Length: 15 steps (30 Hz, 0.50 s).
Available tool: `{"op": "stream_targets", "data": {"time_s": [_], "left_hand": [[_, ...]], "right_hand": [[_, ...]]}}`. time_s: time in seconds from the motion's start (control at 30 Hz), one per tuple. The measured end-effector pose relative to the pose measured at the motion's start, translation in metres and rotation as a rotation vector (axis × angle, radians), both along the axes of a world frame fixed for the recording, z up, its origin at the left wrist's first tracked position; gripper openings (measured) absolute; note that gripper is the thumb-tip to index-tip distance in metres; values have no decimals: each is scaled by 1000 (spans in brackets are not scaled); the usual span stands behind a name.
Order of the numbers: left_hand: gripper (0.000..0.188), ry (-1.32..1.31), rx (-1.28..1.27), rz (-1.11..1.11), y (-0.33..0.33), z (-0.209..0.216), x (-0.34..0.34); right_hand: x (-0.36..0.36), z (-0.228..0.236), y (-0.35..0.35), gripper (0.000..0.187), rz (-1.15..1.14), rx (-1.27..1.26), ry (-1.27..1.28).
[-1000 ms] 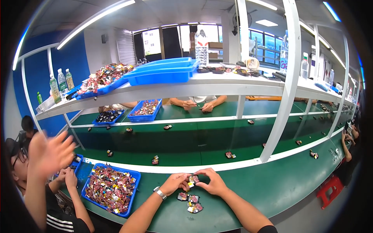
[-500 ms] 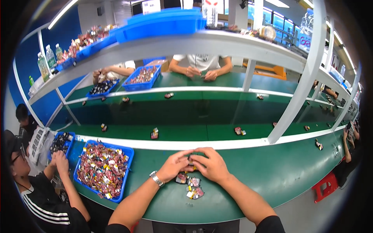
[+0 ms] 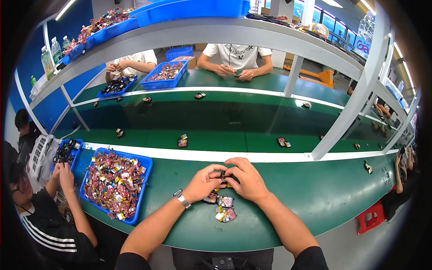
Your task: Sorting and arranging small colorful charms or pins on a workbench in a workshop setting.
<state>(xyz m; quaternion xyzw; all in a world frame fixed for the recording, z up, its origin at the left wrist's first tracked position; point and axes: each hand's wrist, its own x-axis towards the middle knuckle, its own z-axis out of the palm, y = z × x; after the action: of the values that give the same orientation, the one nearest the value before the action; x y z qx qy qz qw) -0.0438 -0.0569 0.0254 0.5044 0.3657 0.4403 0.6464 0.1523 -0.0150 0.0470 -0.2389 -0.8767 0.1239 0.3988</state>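
My left hand [image 3: 204, 183], with a silver watch at its wrist, pinches a small dark electronic part [image 3: 223, 175] over the green worktop. My right hand [image 3: 248, 182] closes on the same part from the other side, thumbs and fingertips nearly meeting. Fingers hide most of the part, and a bit of yellow shows below it. Just under my hands lie a few small assemblies with dark cases: one [image 3: 210, 197] partly covered by my left hand, one with a clear grey face [image 3: 226, 201], and one with red board and yellow tape [image 3: 226, 215].
At left stands a blue tray [image 3: 146, 180] heaped with red circuit boards carrying white and yellow pieces. Beyond a white rail [image 3: 198, 155], a green conveyor [image 3: 216, 139] carries scattered assemblies. A white shelf post [image 3: 344, 96] rises at right. Co-workers sit at left and across.
The view has tilted down a little, so the bench sits higher in the picture. My fingers have shifted slightly, and more of the dark part shows between them.
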Motion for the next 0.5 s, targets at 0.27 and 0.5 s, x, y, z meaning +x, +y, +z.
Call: {"op": "stream_targets", "data": {"time_s": [0.27, 0.5], "left_hand": [[39, 42, 6, 28, 0, 5, 2], [39, 90, 38, 17, 3, -1, 4]], "right_hand": [[-5, 0, -6, 15, -98, 200, -62], [0, 0, -1, 13, -51, 107, -27]]}}
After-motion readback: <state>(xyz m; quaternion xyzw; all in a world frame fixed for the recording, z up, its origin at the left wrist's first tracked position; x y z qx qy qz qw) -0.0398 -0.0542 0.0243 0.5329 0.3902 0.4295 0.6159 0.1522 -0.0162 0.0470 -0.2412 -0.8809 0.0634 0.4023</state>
